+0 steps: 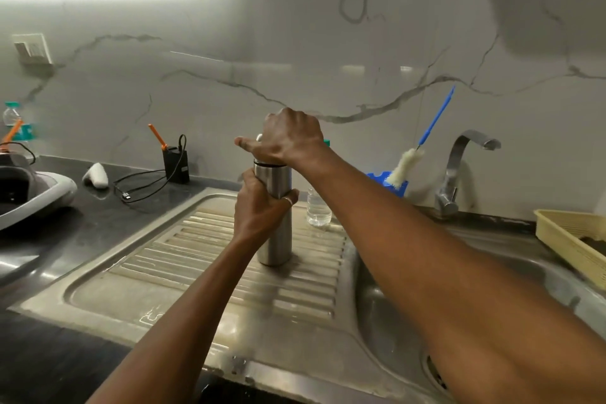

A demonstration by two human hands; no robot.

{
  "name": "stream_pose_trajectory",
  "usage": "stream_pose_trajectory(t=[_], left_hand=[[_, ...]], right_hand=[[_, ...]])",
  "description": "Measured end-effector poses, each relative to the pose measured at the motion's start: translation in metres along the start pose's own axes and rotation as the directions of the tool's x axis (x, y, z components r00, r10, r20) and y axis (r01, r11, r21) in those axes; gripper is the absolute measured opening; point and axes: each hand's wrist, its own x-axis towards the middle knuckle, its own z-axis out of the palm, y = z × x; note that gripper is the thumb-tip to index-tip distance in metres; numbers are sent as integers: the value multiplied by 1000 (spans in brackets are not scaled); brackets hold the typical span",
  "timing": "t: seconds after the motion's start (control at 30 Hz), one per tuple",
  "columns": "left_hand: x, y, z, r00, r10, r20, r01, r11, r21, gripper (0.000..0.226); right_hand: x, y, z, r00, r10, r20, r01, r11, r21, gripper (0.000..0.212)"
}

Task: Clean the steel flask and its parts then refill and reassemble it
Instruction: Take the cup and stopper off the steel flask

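The steel flask [277, 241] stands upright on the ribbed steel drainboard [183, 259] left of the sink. My left hand [260, 210] grips its body around the upper half. My right hand [287, 138] covers the top and grips the flask's cap, which is almost wholly hidden under the palm. A dark ring shows between the cap and the body.
A clear plastic water bottle [317, 210] stands just behind the flask. A bottle brush [405, 164] with a blue handle leans in a blue holder by the tap [459, 167]. The sink basin [387, 311] lies right, a yellow basket [570, 239] far right. A black charger [176, 164] with cables sits on the dark counter.
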Motion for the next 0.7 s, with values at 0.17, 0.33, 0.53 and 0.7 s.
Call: stream_pose_trajectory(t=[0.17,0.33,0.53,0.7], left_hand=[[0,-7,-17,999,21,36,-19,998,-52,73],[3,-15,-24,1000,27,-9,-27,997,-78,71],[7,-20,-26,998,47,-46,-51,994,-92,76],[10,-22,-24,999,3,-37,-9,986,-167,67]], right_hand=[[1,-15,-4,1000,-2,30,2,1000,2,67],[7,-28,-7,996,-45,80,50,997,-56,71],[14,-32,-3,994,-93,66,99,990,-96,59],[21,-24,11,991,-122,47,123,992,-6,38]])
